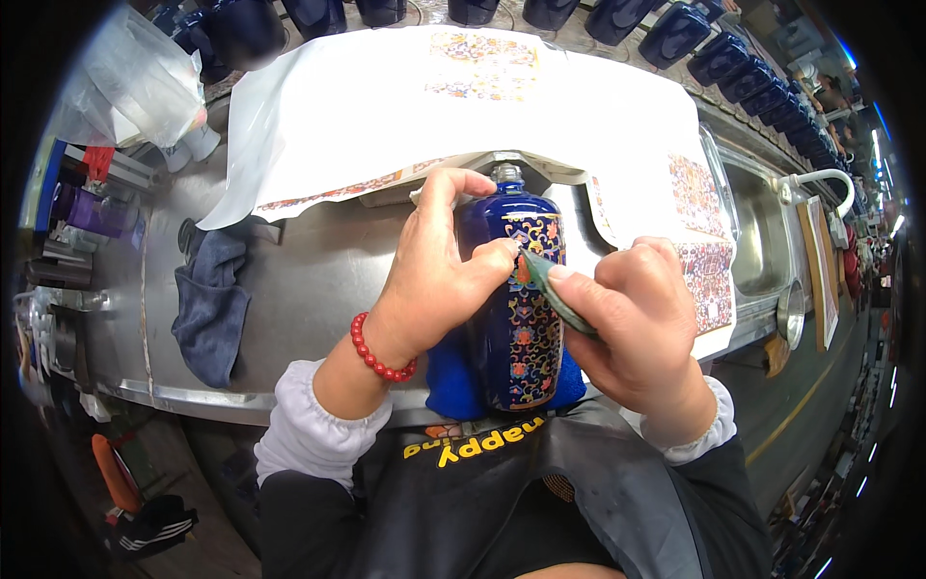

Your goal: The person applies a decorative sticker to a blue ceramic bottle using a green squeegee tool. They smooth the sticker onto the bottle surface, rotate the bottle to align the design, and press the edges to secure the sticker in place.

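A dark blue glossy bottle (489, 314) with a clear neck lies in front of me, its neck pointing away, on a bright blue cloth (448, 379). A strip of colourful floral decal (532, 338) runs along its face. My left hand (429, 265) grips the bottle by its left side and shoulder, with the thumb on the decal's upper part. Pinched in my right hand (637, 314) is a thin dark green flat piece, like a rubber scraper (548, 285). Its tip meets the decal beside my left thumb.
Beyond the bottle, white sheets (338, 106) printed with floral decals cover part of the steel worktop (318, 280). A grey-blue cloth (212, 304) hangs over the front edge at left. To the right is a sink (757, 227) with a white tap (839, 179). Several dark blue bottles (675, 37) line the back.
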`<state>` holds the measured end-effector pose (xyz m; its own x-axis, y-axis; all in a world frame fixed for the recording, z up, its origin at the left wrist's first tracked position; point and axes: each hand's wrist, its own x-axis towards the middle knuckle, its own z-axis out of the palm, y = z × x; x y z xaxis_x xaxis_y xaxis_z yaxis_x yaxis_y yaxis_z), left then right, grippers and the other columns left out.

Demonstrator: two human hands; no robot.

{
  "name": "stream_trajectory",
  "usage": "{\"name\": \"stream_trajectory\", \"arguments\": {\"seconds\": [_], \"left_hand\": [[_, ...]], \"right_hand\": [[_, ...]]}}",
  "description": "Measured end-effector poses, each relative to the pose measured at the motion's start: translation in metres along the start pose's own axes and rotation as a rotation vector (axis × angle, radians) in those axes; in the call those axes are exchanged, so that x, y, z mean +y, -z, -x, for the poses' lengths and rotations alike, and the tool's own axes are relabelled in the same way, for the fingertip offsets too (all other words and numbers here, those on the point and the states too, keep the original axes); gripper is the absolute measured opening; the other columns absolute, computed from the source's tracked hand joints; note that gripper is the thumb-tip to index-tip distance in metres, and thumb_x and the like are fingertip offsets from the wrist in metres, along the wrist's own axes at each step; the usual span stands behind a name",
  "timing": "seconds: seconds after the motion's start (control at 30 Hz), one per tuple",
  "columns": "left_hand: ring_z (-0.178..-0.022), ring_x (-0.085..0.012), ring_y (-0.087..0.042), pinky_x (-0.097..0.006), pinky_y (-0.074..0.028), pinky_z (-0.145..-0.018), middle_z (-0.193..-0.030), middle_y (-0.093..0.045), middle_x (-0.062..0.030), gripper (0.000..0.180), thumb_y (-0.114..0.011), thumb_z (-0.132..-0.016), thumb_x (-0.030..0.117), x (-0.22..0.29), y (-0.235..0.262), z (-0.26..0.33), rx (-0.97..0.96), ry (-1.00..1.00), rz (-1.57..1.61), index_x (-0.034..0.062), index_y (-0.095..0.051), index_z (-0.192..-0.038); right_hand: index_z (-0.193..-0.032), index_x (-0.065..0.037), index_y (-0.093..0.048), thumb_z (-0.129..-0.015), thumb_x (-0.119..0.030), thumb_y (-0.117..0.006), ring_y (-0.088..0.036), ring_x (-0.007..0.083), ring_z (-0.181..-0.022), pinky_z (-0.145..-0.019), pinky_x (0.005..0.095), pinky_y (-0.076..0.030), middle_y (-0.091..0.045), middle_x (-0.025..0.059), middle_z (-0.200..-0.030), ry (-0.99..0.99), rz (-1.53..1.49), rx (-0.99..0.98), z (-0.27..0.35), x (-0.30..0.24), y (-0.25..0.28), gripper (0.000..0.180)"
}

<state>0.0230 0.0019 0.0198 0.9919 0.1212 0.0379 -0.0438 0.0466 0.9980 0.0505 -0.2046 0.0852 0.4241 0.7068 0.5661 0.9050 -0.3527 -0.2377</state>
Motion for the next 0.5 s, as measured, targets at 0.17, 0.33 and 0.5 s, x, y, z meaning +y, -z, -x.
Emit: {"name": "stream_trajectory", "arguments": {"seconds": [0.17, 0.33, 0.5], "left_hand": [[-0.105, -0.0222, -0.063, -0.036, -0.051, -0.094, -0.113, -0.064, -0.0168, 0.046, -0.071, -0.083, 0.011, -0.0003, -0.0012, 0.0005, 0.009, -0.008, 0.006, -0.0015, -0.05, -0.123], [-0.106, -0.0227, -0.063, -0.037, -0.051, -0.095, -0.114, -0.063, -0.017, 0.046, -0.071, -0.083, 0.011, -0.0008, -0.0008, 0.0003, 0.005, 0.008, 0.007, -0.0017, -0.05, -0.123], [-0.106, -0.0239, -0.063, -0.037, -0.051, -0.095, -0.115, -0.063, -0.0175, 0.047, -0.071, -0.083, 0.011, -0.0023, -0.0008, 0.0004, 0.012, -0.008, -0.008, -0.0016, -0.05, -0.123]], "right_hand": [[-0.102, -0.009, -0.074, -0.07, -0.013, -0.073, -0.05, 0.016, -0.066, -0.068, 0.0367, -0.035, -0.046, -0.0007, -0.077, 0.042, 0.106, -0.036, -0.0013, -0.0005, -0.0007, 0.033], [-0.106, -0.007, -0.073, -0.05, -0.01, -0.08, -0.048, 0.0202, -0.069, -0.069, 0.0401, -0.033, -0.047, 0.0011, -0.077, 0.053, 0.116, -0.05, -0.0016, -0.002, -0.0001, 0.056], [-0.103, -0.007, -0.074, -0.051, -0.009, -0.079, -0.048, 0.0188, -0.067, -0.069, 0.0395, -0.032, -0.047, 0.0004, -0.076, 0.064, 0.141, -0.038, -0.0011, -0.002, -0.0006, 0.052]]}}
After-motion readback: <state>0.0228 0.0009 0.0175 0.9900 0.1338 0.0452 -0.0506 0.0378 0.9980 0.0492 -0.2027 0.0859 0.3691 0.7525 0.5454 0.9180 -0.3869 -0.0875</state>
